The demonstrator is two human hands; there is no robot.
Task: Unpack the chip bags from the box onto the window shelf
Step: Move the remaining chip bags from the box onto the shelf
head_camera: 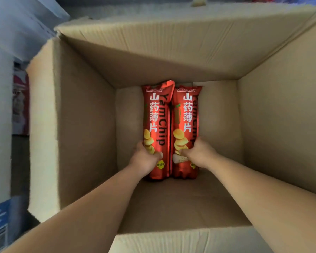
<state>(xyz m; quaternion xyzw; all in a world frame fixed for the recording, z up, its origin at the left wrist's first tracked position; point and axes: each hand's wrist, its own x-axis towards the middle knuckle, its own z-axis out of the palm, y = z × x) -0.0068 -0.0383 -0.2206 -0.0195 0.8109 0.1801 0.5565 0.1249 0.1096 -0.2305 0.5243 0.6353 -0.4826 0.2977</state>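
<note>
Inside a corrugated cardboard box [84, 125]: two glossy red "YamChip" bags, touching, the left bag [157, 114] gripped by left hand [144, 158] fingers [158, 155], the right bag [186, 114] by right hand [202, 152] fingers [186, 152].

Both arms reach down into the open cardboard box [86, 125]. Two red chip bags sit side by side, touching, on the box floor against its far wall. Left hand [144, 157] grips the left chip bag [156, 125] near its lower end; right hand [199, 152] grips the right chip bag [185, 128] likewise. Blurred packages [20, 106] lie outside the box's left wall.
</note>
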